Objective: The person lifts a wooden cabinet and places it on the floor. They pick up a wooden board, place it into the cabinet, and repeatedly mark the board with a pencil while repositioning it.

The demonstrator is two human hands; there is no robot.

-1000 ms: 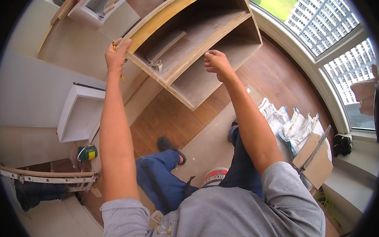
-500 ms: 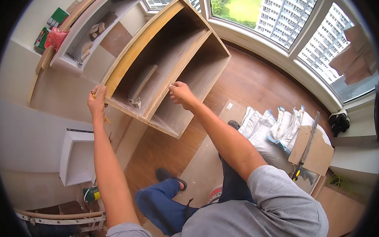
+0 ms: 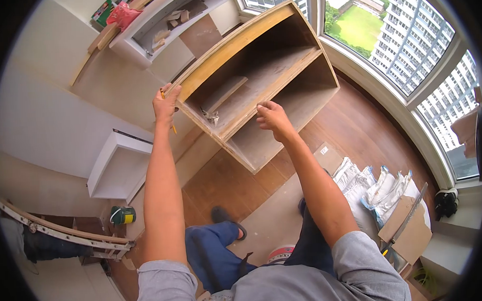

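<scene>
A wooden cabinet (image 3: 233, 51) with a curved yellow top edge and two open compartments is tilted in front of me. My left hand (image 3: 165, 106) is at its near left corner, fingers closed, with a yellow pencil (image 3: 174, 130) sticking out from it. Whether it also grips the cabinet edge is hard to tell. My right hand (image 3: 273, 120) is closed, its fingertips pinched at the front edge of the divider (image 3: 294, 74); anything between them is too small to make out. Inside the upper compartment lie a wood strip (image 3: 225, 95) and a crumpled scrap (image 3: 211, 117).
A white open box (image 3: 117, 165) and a green bucket (image 3: 123, 215) stand at left, near a ladder (image 3: 69, 237). White sacks (image 3: 353, 181) lie at right, with a handsaw (image 3: 408, 219) on board. Windows (image 3: 407, 44) line the far right. A wall shelf (image 3: 141, 42) holds scraps.
The view has turned, so the cabinet and both hands appear farther right. My left hand stays at the corner and my right hand at the divider edge.
</scene>
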